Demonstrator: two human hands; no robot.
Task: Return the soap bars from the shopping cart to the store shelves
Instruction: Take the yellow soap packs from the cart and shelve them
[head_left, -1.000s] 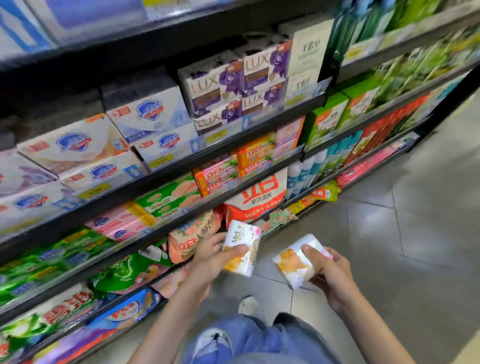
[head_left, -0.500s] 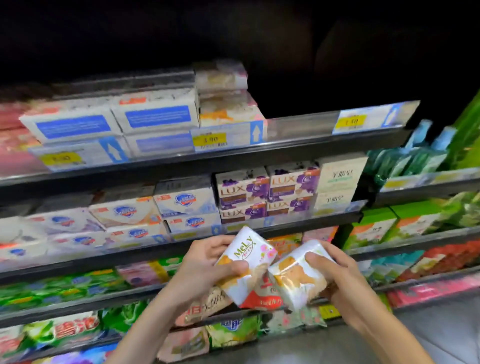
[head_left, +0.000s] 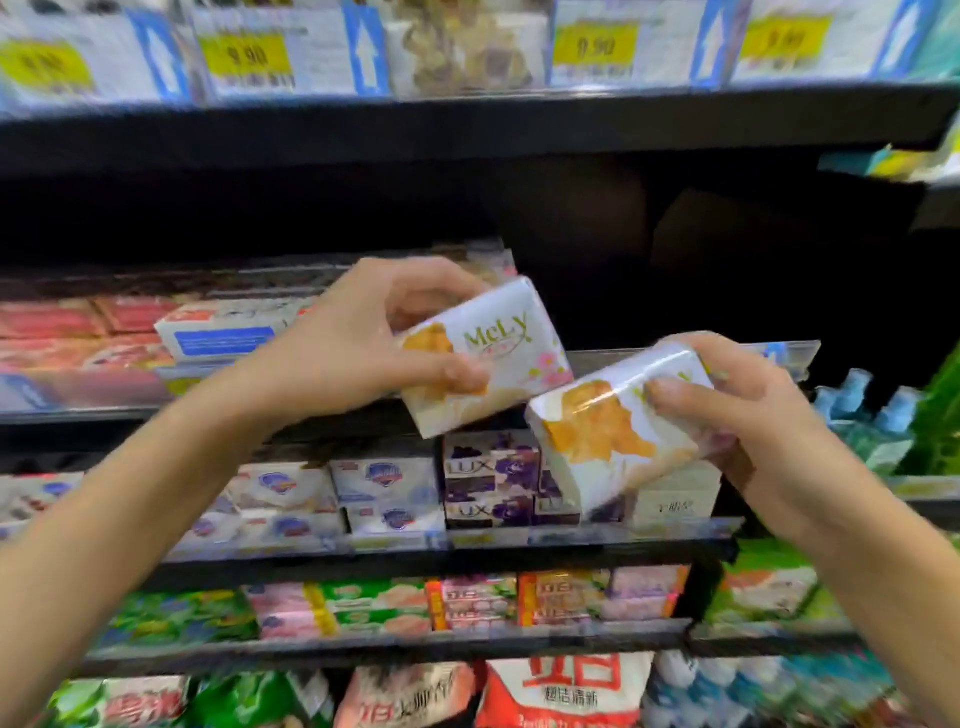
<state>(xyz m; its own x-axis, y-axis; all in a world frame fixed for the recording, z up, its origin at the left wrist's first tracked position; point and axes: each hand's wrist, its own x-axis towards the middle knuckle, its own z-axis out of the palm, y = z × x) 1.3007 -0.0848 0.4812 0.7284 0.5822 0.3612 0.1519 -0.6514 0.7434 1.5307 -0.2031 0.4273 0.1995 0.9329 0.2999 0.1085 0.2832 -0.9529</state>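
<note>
Gripping one soap bar each. Left hand is pinching the left bar at frame centre: thumb across the printed face, fingers curled over the top edge. Right hand is clamping the right bar just lower right of it: thumb on the face, fingers wrapped behind. Both bars are tilting, orange print facing the camera, corners close together; touching or not, can't tell. Both are hanging in the air in front of the shelves. LUX boxes are showing right behind and below the bars; blue-label box is sitting at mid left behind the left hand. Yellow price tags are running along the top of the frame, blurred. Dark recess is showing above the bars.
</note>
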